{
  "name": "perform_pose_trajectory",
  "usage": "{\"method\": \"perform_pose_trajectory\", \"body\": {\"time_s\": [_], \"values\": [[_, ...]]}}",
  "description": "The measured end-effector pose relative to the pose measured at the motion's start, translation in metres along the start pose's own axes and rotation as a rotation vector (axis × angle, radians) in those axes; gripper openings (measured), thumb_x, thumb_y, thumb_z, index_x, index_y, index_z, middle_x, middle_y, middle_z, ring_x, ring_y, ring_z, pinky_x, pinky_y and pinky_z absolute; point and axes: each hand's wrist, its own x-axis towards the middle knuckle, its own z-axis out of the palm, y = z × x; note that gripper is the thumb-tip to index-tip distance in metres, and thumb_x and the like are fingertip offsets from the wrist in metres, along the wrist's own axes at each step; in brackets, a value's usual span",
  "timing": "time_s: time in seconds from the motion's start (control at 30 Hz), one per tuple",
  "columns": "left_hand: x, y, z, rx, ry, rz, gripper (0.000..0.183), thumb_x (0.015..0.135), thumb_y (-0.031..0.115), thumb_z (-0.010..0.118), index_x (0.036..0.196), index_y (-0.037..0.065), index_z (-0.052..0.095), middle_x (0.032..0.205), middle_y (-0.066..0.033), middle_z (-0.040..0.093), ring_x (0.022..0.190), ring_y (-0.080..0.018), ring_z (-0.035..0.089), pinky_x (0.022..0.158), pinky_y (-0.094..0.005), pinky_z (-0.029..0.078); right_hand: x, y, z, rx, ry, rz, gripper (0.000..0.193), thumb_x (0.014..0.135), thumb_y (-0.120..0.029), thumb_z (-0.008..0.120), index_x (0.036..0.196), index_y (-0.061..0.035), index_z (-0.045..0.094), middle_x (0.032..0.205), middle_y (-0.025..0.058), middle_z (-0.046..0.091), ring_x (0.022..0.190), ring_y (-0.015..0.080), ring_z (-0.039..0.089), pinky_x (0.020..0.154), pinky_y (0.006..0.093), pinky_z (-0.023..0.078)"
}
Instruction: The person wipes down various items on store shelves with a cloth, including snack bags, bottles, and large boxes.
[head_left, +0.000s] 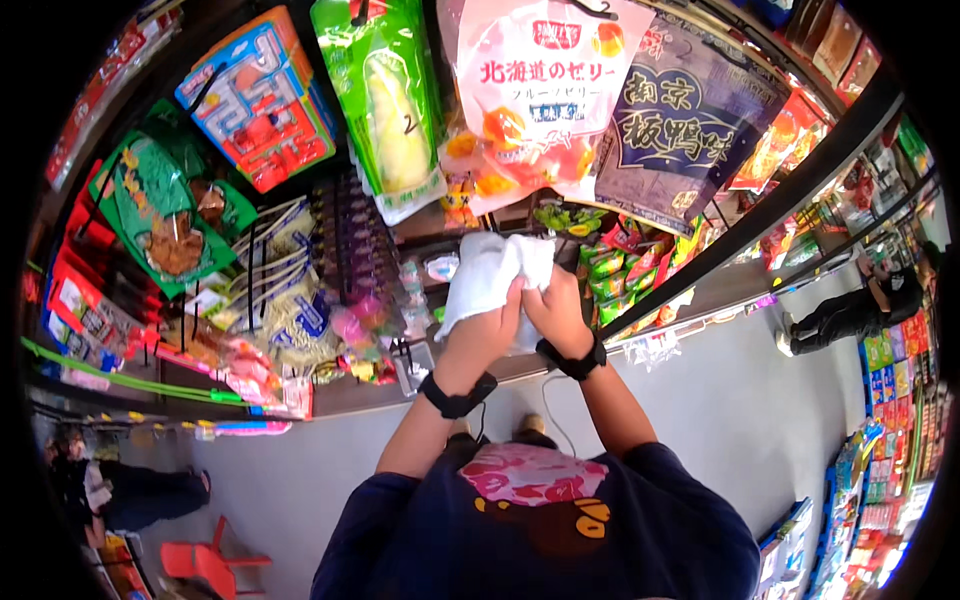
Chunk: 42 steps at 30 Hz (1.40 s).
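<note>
A crumpled white cloth [482, 275] is bunched up between my two hands, in front of the snack shelf. My left hand [490, 328] has its fingers closed on the cloth's lower middle, thumb against the fabric. Right beside it, my right hand [562, 312] pinches the cloth's right part. Both wrists wear black bands. Just beyond the cloth hangs a pink and white candy bag [540, 125], with a green snack pouch [385, 120] to its left. Some fingertips are hidden behind the cloth.
A dark purple snack bag [680, 145] and a boxed toy set [258, 105] hang on hooks. Green packets [612, 275] fill the shelf at right. A dark shelf rail [760, 220] slants past my right side. A red chair [212, 562] and two people stand farther off.
</note>
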Motion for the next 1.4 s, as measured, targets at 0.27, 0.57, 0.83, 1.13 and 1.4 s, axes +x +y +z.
{"method": "perform_pose_trajectory", "body": {"time_s": [0.27, 0.57, 0.83, 1.13, 1.4], "values": [[-0.060, -0.029, 0.030, 0.119, 0.127, -0.098, 0.019, 0.092, 0.012, 0.053, 0.100, -0.001, 0.063, 0.095, -0.0177, 0.065, 0.083, -0.0363, 0.061, 0.077, -0.0409, 0.048, -0.088, 0.054, 0.083, 0.417, -0.254, 0.298, 0.025, 0.087, -0.011, 0.055, 0.107, 0.0044, 0.061, 0.097, 0.0171, 0.068, 0.097, 0.0248, 0.064, 0.084, 0.0356, 0.048], [-0.230, -0.050, 0.010, -0.036, -0.359, -0.885, 0.064, 0.099, 0.040, 0.036, 0.059, -0.003, 0.059, 0.052, -0.0215, 0.053, 0.054, -0.0378, 0.057, 0.056, -0.0486, 0.042, -0.196, 0.091, 0.017, -0.288, -0.843, 0.280, 0.046, 0.095, -0.045, 0.042, 0.107, -0.0054, 0.061, 0.084, 0.0193, 0.066, 0.073, 0.0389, 0.063, 0.069, 0.0461, 0.051], [-0.161, 0.004, -0.018, 0.140, -0.290, -0.538, 0.049, 0.095, 0.029, 0.052, 0.060, -0.006, 0.054, 0.053, -0.0227, 0.049, 0.048, -0.0357, 0.052, 0.048, -0.0446, 0.034, -0.146, 0.056, -0.041, -0.157, -0.376, 0.036, 0.030, 0.077, -0.007, 0.061, 0.107, -0.0060, 0.062, 0.118, 0.0149, 0.054, 0.117, 0.0372, 0.047, 0.098, 0.0429, 0.041], [-0.013, 0.022, -0.046, 0.119, 0.157, -0.218, 0.018, 0.090, 0.011, 0.054, 0.094, -0.004, 0.064, 0.085, -0.0185, 0.065, 0.079, -0.0365, 0.061, 0.077, -0.0447, 0.045, 0.008, -0.029, -0.058, 0.021, 0.020, -0.108, 0.037, 0.078, 0.007, 0.048, 0.113, -0.0014, 0.054, 0.103, 0.0222, 0.062, 0.100, 0.0406, 0.059, 0.087, 0.0420, 0.048], [0.004, -0.052, 0.017, 0.019, 0.072, -0.444, 0.026, 0.085, 0.012, 0.049, 0.073, -0.009, 0.059, 0.067, -0.0248, 0.058, 0.060, -0.0381, 0.057, 0.058, -0.0446, 0.041, 0.004, 0.026, 0.027, -0.146, 0.041, 0.155, 0.019, 0.094, -0.015, 0.047, 0.108, -0.0029, 0.044, 0.073, 0.0267, 0.061, 0.067, 0.0446, 0.060, 0.056, 0.0530, 0.046]]}}
